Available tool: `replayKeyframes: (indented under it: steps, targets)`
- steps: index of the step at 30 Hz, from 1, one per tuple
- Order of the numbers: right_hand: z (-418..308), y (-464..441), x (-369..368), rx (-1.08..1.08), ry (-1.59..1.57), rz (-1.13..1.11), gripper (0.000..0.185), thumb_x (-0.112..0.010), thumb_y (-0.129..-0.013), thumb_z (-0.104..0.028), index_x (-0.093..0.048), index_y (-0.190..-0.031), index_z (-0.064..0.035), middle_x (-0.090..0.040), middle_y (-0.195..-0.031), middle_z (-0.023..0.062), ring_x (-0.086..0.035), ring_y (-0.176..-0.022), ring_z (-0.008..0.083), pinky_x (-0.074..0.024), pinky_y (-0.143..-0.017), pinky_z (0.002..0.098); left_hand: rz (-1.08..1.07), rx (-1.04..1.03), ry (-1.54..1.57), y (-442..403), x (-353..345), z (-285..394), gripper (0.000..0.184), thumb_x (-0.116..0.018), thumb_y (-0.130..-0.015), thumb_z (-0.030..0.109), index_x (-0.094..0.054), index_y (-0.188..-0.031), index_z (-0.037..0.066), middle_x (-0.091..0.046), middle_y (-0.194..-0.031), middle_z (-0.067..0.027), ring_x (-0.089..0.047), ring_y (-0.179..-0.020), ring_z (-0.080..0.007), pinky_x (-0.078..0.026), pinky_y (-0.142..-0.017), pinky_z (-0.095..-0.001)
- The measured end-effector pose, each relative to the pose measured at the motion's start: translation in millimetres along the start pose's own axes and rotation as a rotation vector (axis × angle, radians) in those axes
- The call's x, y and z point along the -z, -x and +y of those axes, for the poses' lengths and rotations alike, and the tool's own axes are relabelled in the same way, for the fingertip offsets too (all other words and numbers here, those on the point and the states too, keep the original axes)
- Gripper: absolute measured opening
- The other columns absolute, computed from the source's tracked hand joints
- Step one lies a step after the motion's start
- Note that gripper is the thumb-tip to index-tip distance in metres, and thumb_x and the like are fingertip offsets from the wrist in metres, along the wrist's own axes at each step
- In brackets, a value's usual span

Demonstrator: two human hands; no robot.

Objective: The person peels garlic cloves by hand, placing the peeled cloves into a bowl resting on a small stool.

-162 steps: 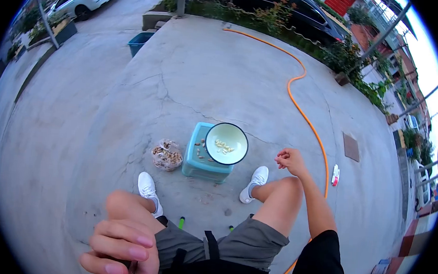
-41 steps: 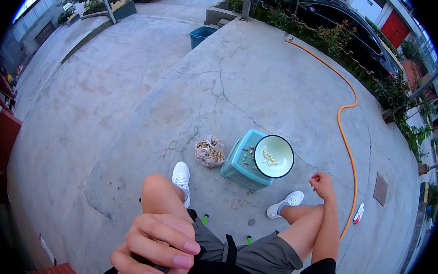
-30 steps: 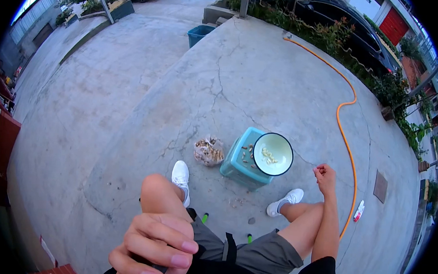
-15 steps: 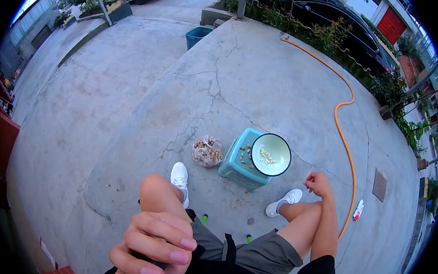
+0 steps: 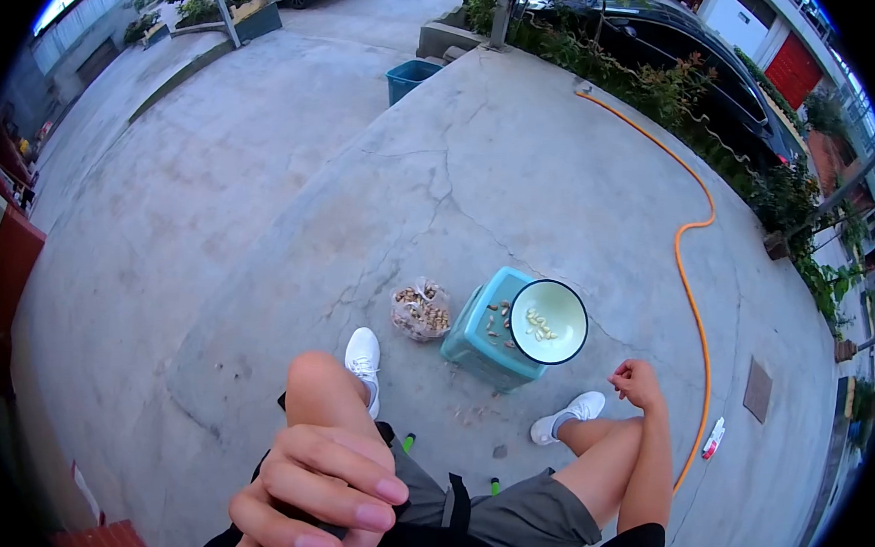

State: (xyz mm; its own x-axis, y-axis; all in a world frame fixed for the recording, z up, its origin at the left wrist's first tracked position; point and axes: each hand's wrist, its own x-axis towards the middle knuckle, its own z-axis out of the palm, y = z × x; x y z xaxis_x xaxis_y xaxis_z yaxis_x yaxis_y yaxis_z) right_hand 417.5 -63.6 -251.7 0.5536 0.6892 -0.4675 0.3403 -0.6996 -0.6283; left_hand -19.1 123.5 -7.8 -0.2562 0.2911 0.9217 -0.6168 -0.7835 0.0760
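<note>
My left hand (image 5: 324, 492) is large and close at the bottom, its fingers curled round a dark object that is mostly hidden. Beyond my right knee, my right hand (image 5: 636, 383) hovers with fingertips pinched together; anything between them is too small to tell. A pale bowl with a dark rim (image 5: 567, 317) sits on the right part of a turquoise stool (image 5: 476, 328) and holds several whitish pieces (image 5: 539, 326). Several small brown pieces (image 5: 499, 320) lie on the stool beside the bowl. To the stool's left, a clear plastic bag (image 5: 421, 311) of brown pieces rests on the ground.
An orange hose (image 5: 692, 289) curves along the right side, with a small red and white item (image 5: 714, 438) beside it. A blue-green bin (image 5: 409, 79) stands farther off. Small debris lies on the concrete between my white shoes (image 5: 363, 361). Cars and plants are at the back.
Over the last seconds the view has swung left, shifting the stool, bowl and bag rightward in the picture. My right hand has moved slightly, its fingers drawn closer together. My left hand keeps its curled grip.
</note>
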Motion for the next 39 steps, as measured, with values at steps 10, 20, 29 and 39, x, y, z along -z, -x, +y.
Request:
replayKeyframes:
  steps: [10, 20, 29, 39]
  targets:
    - [-3.3, 1.0, -0.3, -0.007, 0.04, -0.005, 0.014, -0.072, -0.083, -0.006, -0.063, -0.081, 0.0039, -0.064, -0.064, 0.0085, -0.06, -0.051, 0.0136, -0.0474, -0.046, 0.0292, 0.03, -0.011, 0.015, 0.6, 0.1, 0.3, 0.064, -0.034, -0.1, 0.062, -0.04, -0.148, 0.021, -0.055, -0.115, -0.0121, -0.058, -0.076, -0.0276, -0.052, -0.054, -0.0399]
    - [-2.2, 0.1, 3.6, -0.014, 0.044, -0.017, 0.015, -0.073, -0.083, -0.008, -0.063, -0.082, 0.0032, -0.064, -0.065, 0.0079, -0.059, -0.051, 0.0135, -0.046, -0.048, 0.0302, -0.028, 0.053, 0.026, 2.6, 3.4, 5.8, 0.063, -0.032, -0.1, 0.062, -0.041, -0.147, 0.022, -0.056, -0.118, -0.0121, -0.059, -0.079, -0.0284, -0.053, -0.055, -0.0412]
    - [3.0, -2.5, 5.3, -0.016, 0.045, -0.011, 0.016, -0.074, -0.082, -0.009, -0.064, -0.082, 0.004, -0.064, -0.065, 0.0083, -0.06, -0.05, 0.0141, -0.0462, -0.047, 0.0307, -0.003, 0.057, -0.015, 2.6, 0.9, 7.4, 0.059, -0.034, -0.099, 0.061, -0.042, -0.146, 0.026, -0.055, -0.116, -0.0112, -0.058, -0.076, -0.0281, -0.052, -0.054, -0.0414]
    - [-2.4, 0.0, 5.5, -0.019, 0.059, 0.004, 0.017, -0.074, -0.082, -0.009, -0.064, -0.082, 0.0041, -0.064, -0.065, 0.0084, -0.06, -0.051, 0.0142, -0.0465, -0.047, 0.0305, 0.028, 0.05, -0.104, 0.3, -1.8, 7.8, 0.053, -0.033, -0.1, 0.058, -0.045, -0.14, 0.026, -0.054, -0.115, -0.0112, -0.058, -0.076, -0.0282, -0.051, -0.054, -0.0412]
